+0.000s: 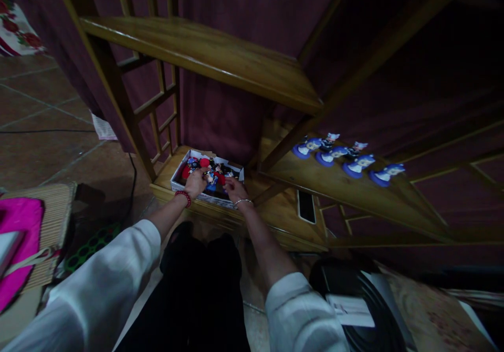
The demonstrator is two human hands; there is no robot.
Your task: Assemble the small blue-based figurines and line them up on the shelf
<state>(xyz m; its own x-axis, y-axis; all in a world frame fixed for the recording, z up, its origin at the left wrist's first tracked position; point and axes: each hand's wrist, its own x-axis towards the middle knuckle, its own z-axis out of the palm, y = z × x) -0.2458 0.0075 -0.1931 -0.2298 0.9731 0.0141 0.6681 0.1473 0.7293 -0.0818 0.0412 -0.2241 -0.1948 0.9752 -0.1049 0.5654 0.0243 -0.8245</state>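
Note:
Both my hands are inside an open cardboard box [176,185] on the low wooden shelf. It is filled with small toy figurines in red, blue, black and white. My left hand [196,183], with a red bead bracelet at the wrist, has its fingers closed at a blue-and-white figurine [211,177]. From the other side, my right hand [235,189], wearing a pale bracelet, pinches at the same figurine near its red part. The fingertips are small and dim, so the exact grip is hard to see.
Several blue-based figurines [356,166] stand on a higher shelf [299,170] to the right, with dark ones behind. A phone [306,207] lies on the lower shelf. An upper shelf board [205,60] overhangs the box. A bamboo mat [59,220] is at left, a black round-lidded object [346,283] at lower right.

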